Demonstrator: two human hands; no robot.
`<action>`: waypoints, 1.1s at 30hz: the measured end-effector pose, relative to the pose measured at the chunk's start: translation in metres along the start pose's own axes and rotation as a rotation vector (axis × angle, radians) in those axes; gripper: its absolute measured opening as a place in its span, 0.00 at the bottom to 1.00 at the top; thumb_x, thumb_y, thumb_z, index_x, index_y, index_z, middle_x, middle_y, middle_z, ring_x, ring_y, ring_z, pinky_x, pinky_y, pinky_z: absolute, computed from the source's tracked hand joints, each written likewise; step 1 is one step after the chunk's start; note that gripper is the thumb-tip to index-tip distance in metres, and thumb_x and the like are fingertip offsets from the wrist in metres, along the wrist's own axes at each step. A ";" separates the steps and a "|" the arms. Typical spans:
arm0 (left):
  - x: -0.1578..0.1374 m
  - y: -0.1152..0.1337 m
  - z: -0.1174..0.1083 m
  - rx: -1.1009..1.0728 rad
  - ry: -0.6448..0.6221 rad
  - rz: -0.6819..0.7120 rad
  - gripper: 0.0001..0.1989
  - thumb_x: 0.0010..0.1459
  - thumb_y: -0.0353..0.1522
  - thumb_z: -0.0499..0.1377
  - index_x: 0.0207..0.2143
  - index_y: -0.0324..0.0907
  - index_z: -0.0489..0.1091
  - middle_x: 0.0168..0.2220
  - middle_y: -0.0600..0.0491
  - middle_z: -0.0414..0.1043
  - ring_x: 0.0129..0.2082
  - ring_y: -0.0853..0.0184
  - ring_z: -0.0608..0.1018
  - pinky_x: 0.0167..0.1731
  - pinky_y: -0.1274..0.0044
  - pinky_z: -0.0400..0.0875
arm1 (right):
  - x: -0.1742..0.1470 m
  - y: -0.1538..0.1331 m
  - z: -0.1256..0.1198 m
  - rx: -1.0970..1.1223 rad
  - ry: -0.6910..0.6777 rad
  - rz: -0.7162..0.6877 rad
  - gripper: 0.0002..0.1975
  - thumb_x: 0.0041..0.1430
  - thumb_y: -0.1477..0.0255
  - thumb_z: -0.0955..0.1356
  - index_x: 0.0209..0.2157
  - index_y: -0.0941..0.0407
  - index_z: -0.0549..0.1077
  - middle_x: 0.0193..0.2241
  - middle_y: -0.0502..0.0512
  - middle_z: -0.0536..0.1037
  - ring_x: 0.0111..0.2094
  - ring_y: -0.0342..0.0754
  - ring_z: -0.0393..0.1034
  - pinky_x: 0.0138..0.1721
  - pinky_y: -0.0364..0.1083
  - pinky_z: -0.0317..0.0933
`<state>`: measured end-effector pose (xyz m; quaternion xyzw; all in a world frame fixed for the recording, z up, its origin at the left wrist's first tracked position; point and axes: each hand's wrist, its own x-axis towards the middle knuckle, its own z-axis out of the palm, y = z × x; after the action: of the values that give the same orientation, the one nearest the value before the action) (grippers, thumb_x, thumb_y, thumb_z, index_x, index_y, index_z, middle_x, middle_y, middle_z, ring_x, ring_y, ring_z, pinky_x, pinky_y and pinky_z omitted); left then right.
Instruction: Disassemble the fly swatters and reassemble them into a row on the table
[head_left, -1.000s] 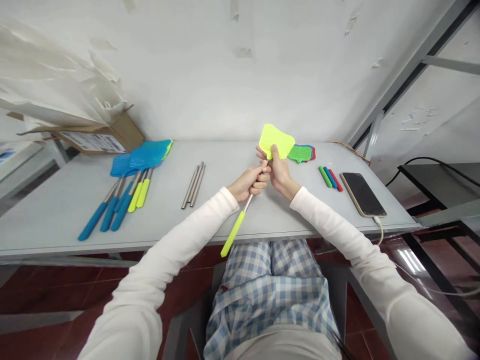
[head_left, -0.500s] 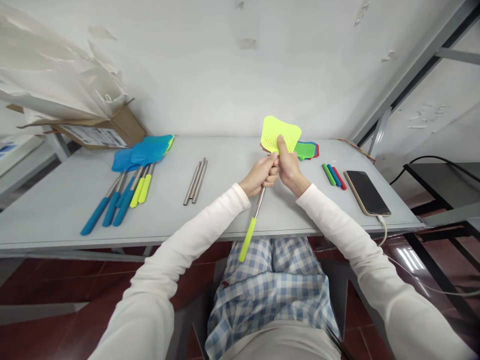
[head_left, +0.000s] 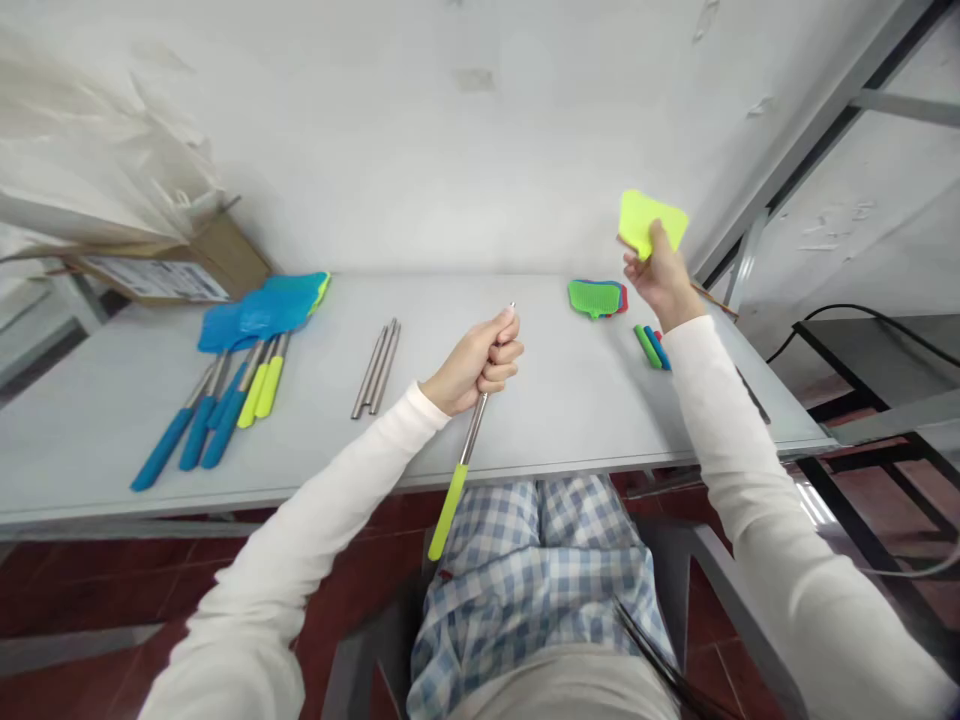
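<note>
My left hand (head_left: 484, 365) is closed around a metal rod with a yellow-green grip (head_left: 448, 510); the rod's bare tip pokes out above my thumb. Held up at the right, apart from the rod, is a yellow fly swatter head (head_left: 646, 222), pinched in my right hand (head_left: 664, 275). Below that hand lie short green and blue grip sleeves (head_left: 647, 346), with a bit of a red one showing behind my wrist. A small stack of swatter heads, green (head_left: 594, 298) on top with blue and red beneath, rests on the table left of my right hand.
Several swatters with blue heads (head_left: 274, 305) and blue or yellow handles lie at the left. Metal rods (head_left: 377, 368) lie left of my left hand. A cardboard box (head_left: 217, 260) stands behind the swatters. My right sleeve mostly covers a phone. The table (head_left: 547, 420) meets a white wall.
My hands have come apart. The yellow swatter head is off the rod and has moved right and up in my right hand, while my left hand has shifted slightly left with the rod.
</note>
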<state>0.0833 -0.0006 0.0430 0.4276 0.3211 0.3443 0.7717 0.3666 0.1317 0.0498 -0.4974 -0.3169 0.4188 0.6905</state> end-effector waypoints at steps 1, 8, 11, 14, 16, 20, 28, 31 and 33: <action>0.002 0.008 -0.001 -0.036 -0.030 -0.021 0.24 0.61 0.44 0.60 0.25 0.43 0.50 0.18 0.66 0.40 0.11 0.82 0.43 0.09 0.89 0.35 | -0.001 0.008 -0.001 -0.050 -0.018 0.024 0.11 0.66 0.63 0.66 0.37 0.56 0.71 0.31 0.53 0.80 0.19 0.37 0.68 0.19 0.37 0.59; 0.022 0.021 0.005 -0.338 -0.051 -0.171 0.26 0.62 0.44 0.55 0.20 0.44 0.44 0.16 0.65 0.34 0.09 0.80 0.45 0.09 0.87 0.34 | -0.004 0.060 0.008 -0.685 0.104 -0.082 0.11 0.61 0.73 0.68 0.44 0.63 0.70 0.36 0.61 0.77 0.28 0.46 0.71 0.28 0.45 0.65; 0.023 0.022 0.007 -0.425 -0.027 -0.213 0.25 0.61 0.43 0.54 0.20 0.44 0.44 0.15 0.65 0.33 0.09 0.79 0.44 0.09 0.86 0.32 | 0.001 0.066 0.006 -1.005 0.177 -0.085 0.29 0.56 0.71 0.72 0.54 0.71 0.63 0.48 0.74 0.73 0.52 0.59 0.70 0.52 0.53 0.64; 0.022 0.027 0.009 -0.499 -0.014 -0.224 0.23 0.60 0.45 0.54 0.20 0.45 0.48 0.15 0.66 0.32 0.09 0.79 0.42 0.09 0.86 0.31 | 0.000 0.069 0.004 -1.238 0.289 -0.112 0.40 0.53 0.69 0.74 0.60 0.74 0.56 0.59 0.85 0.60 0.65 0.69 0.52 0.63 0.62 0.49; 0.022 0.030 0.009 -0.539 -0.005 -0.208 0.21 0.60 0.45 0.53 0.21 0.45 0.51 0.15 0.66 0.31 0.09 0.78 0.41 0.08 0.85 0.30 | -0.006 0.070 0.006 -1.287 0.332 -0.206 0.41 0.54 0.67 0.73 0.62 0.71 0.54 0.64 0.86 0.51 0.67 0.70 0.46 0.62 0.67 0.46; 0.027 0.038 0.012 -0.582 0.049 -0.125 0.18 0.62 0.44 0.50 0.24 0.44 0.54 0.16 0.66 0.29 0.09 0.77 0.40 0.09 0.85 0.28 | -0.039 0.068 0.017 -1.138 0.139 -0.497 0.22 0.65 0.61 0.64 0.54 0.61 0.64 0.58 0.75 0.61 0.61 0.63 0.55 0.58 0.65 0.53; 0.050 0.050 0.003 -0.538 0.171 0.147 0.20 0.68 0.40 0.42 0.23 0.43 0.53 0.15 0.65 0.33 0.08 0.78 0.44 0.10 0.86 0.32 | -0.145 0.081 0.038 -0.448 -0.948 -0.298 0.31 0.70 0.51 0.51 0.32 0.57 0.72 0.31 0.56 0.75 0.34 0.46 0.66 0.43 0.48 0.62; 0.062 0.051 -0.011 -0.595 0.236 0.300 0.20 0.68 0.42 0.47 0.24 0.43 0.55 0.14 0.65 0.37 0.08 0.78 0.47 0.09 0.85 0.37 | -0.157 0.084 0.038 -0.335 -1.184 -0.082 0.25 0.68 0.50 0.58 0.36 0.57 0.71 0.29 0.54 0.76 0.31 0.44 0.66 0.38 0.46 0.62; 0.069 0.050 -0.022 -0.618 0.286 0.374 0.20 0.65 0.44 0.52 0.24 0.43 0.57 0.14 0.64 0.40 0.09 0.77 0.49 0.09 0.84 0.42 | -0.157 0.083 0.038 -0.301 -1.208 0.024 0.20 0.65 0.52 0.64 0.38 0.56 0.67 0.25 0.49 0.74 0.27 0.42 0.66 0.33 0.44 0.62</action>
<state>0.0913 0.0845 0.0632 0.1738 0.2233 0.6157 0.7354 0.2420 0.0200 -0.0215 -0.2679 -0.7017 0.5845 0.3068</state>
